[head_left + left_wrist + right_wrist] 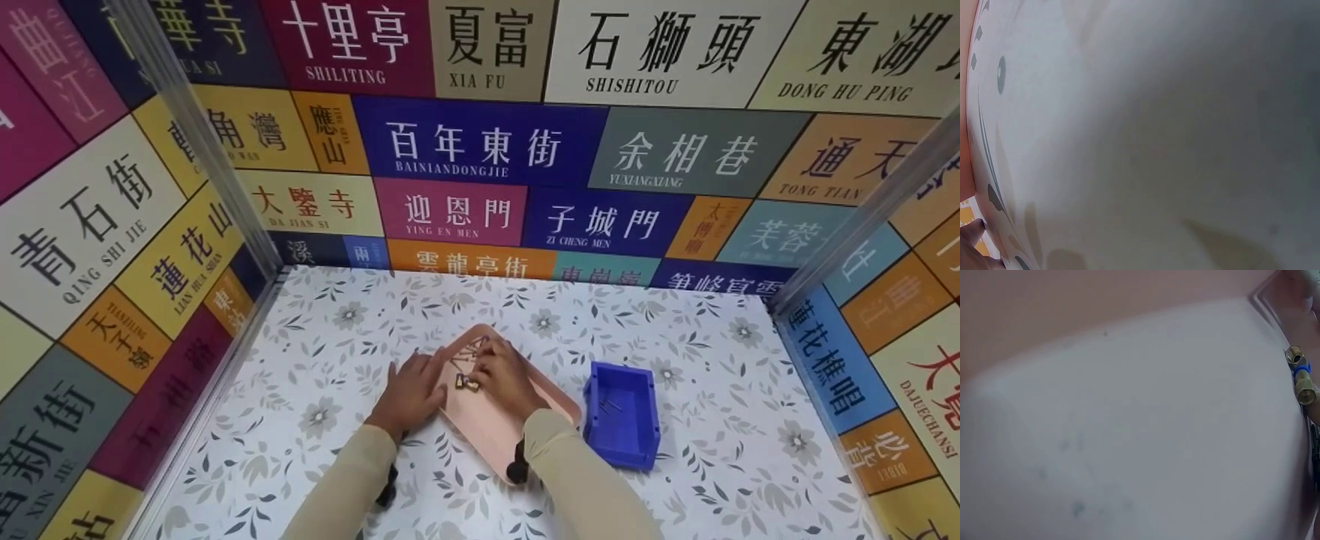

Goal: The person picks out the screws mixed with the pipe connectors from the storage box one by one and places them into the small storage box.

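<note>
Beige sleeves [341, 480] slant up from the lower edge of the head view, a dark piece showing at each wrist. Between the forearms lies a pink tray [480, 431], set at an angle on a counter [697, 480] covered in floral print; the right forearm crosses over its near part. The left hand [411, 394] rests at the tray's left rim with its fingers extended and loose. The right hand [508, 373] is over the far part of the tray, fingers bent down among thin, screw-like pieces [466, 352]; whether it pinches one cannot be told. Just beside those fingertips, on the tray, sit small brass-coloured fittings [460, 382]. The right wrist view shows them closer, with threaded openings and a blue ring [1301, 369] between; whether they form one piece is unclear. To the right of the tray, apart from it, stands a blue bin [634, 442] with a few thin pieces [611, 406] inside. Behind the counter rise walls of coloured panels [480, 142] bearing Chinese characters and Latin lettering.
</note>
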